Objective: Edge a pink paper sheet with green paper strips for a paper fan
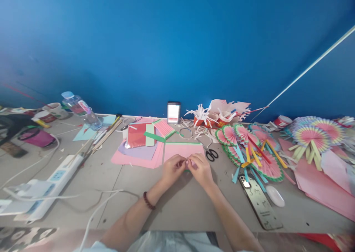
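My left hand [174, 167] and my right hand [200, 169] meet at the fingertips, both closed in a pinch. What the fingers hold is too small and covered to make out. Under them lies a pink sheet of paper [177, 151] with a green strip along its far edge. A bit of green also shows just below my fingertips, at the sheet's near side. Black-handled scissors [212, 155] rest to the right of my right hand. Left of the sheet are a stack of pink paper [118, 158], a red packet [138, 134] and a pleated pink-and-green paper piece [164, 128].
A phone [173, 113] leans against the blue wall. Paper fans [269, 167], a patterned phone [262, 204] and a white mouse-shaped case [275, 196] lie right. Leftward are a power strip [57, 176] with cables, wooden sticks [107, 135] and a tilted bottle [83, 109].
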Demonstrator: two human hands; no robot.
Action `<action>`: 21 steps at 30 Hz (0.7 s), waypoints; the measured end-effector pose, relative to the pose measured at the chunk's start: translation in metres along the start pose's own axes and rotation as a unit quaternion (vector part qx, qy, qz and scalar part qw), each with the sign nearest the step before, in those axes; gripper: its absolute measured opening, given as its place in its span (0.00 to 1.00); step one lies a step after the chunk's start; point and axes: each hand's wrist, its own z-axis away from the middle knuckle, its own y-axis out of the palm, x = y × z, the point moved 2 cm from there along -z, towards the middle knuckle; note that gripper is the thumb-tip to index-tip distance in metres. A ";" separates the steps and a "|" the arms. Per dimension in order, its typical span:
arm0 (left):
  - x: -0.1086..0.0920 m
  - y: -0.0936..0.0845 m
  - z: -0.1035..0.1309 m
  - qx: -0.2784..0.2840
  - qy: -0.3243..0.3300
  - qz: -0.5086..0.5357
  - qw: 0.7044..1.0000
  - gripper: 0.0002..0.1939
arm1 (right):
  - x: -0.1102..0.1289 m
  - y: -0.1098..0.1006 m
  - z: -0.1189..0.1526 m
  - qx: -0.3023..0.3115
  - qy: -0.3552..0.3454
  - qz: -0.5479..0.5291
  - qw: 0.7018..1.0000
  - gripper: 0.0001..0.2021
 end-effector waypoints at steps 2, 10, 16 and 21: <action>0.000 0.001 -0.001 -0.004 -0.013 0.031 0.999 0.06 | -0.001 -0.001 0.000 -0.029 0.039 -0.037 0.998 0.06; 0.021 -0.001 -0.010 -0.049 -0.188 0.274 0.942 0.12 | -0.032 -0.008 0.000 -0.175 0.299 -0.305 0.887 0.11; 0.028 -0.008 -0.014 -0.088 -0.260 0.407 0.871 0.16 | -0.064 -0.031 -0.003 -0.331 0.365 -0.397 0.774 0.12; 0.025 -0.013 -0.016 -0.091 -0.266 0.469 0.837 0.17 | -0.090 -0.067 -0.004 -0.398 0.383 -0.415 0.723 0.10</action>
